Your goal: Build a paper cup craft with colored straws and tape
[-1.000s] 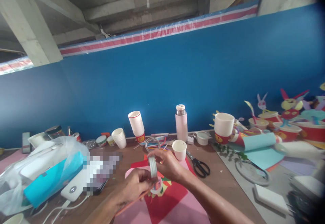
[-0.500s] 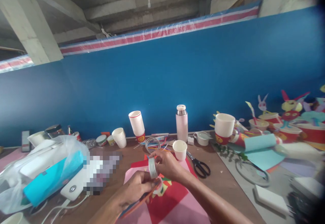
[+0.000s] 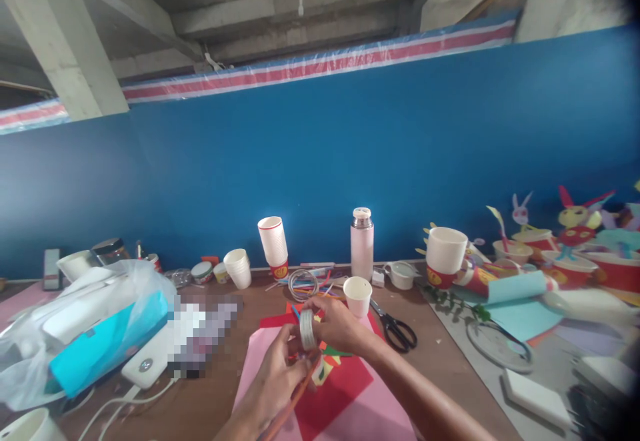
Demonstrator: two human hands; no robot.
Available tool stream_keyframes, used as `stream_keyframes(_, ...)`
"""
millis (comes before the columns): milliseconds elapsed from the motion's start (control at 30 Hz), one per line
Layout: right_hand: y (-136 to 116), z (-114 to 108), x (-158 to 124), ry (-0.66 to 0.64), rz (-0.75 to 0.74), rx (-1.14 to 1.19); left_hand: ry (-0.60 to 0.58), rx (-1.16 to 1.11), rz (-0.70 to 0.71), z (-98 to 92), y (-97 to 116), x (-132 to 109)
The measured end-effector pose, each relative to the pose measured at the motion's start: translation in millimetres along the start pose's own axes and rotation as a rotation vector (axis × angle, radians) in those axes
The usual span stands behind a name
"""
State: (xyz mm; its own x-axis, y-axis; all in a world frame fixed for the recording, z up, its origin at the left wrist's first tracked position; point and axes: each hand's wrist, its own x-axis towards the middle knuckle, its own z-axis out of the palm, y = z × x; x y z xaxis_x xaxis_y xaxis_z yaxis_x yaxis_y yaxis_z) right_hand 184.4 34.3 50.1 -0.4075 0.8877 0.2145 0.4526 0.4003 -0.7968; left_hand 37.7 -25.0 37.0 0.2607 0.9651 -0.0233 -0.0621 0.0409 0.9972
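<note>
My right hand (image 3: pixel 336 324) pinches a small roll of tape (image 3: pixel 307 329), held upright above the table. My left hand (image 3: pixel 280 377) sits just below and to the left of the roll, fingers curled towards it, with a thin orange strip (image 3: pixel 290 404) running down from its grip. Under both hands lie pink and red paper sheets (image 3: pixel 345 394) with small coloured cut-outs on them. A small white paper cup (image 3: pixel 360 295) stands just beyond my right hand.
Black scissors (image 3: pixel 397 329) lie right of the cup. A pink flask (image 3: pixel 361 243), stacked paper cups (image 3: pixel 273 244) and coloured sticks stand by the blue wall. A plastic bag (image 3: pixel 80 327) with boxes fills the left; paper crafts and red bowls (image 3: pixel 565 264) crowd the right.
The view has tilted slightly. My left hand has opened a little and slid lower beneath the tape roll, and the orange strip now hangs more steeply. The right hand keeps the roll.
</note>
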Motion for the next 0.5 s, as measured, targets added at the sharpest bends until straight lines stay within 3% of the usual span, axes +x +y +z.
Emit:
stream_keyframes(333,3,-14,6,-0.086,0.077,-0.089,-0.062,-0.293,-0.008,4.1,-24,12)
stream_keyframes(433,5,-18,6,-0.162,0.093,0.0,0.004,-0.335,-0.019,7.7,-24,11)
stream_keyframes(500,4,-19,5,-0.194,0.107,0.19,0.085,-0.36,-0.027,10.7,-21,10)
